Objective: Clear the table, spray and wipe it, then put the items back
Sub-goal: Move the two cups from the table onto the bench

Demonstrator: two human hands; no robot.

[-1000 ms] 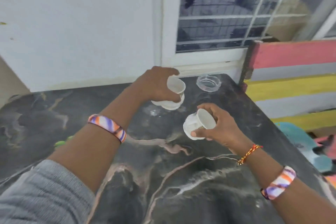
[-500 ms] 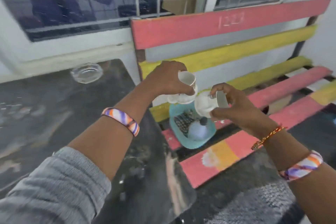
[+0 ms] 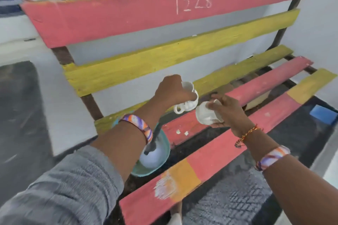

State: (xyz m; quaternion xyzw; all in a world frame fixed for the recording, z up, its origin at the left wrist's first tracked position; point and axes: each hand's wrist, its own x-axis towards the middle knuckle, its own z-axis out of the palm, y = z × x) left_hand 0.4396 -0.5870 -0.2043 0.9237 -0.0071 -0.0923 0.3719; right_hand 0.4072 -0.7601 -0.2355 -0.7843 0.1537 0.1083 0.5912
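Observation:
My left hand grips white cups, stacked one in another, over the bench seat. My right hand holds a single white cup tilted on its side, just right of the stacked ones and close to them. Both hands hover above the red and yellow slats of the bench. The dark marble table shows only at the left edge. A teal bowl sits on the bench under my left forearm, with a white item and a dark handle inside.
The bench backrest has a red slat marked 1228 and a yellow slat. A blue sponge lies on the dark floor at the right. A window is behind the bench and a white wall on the right.
The view has swung right, from the table to the bench. Both hands carried the cups off the table and now hold them lower over the seat slats.

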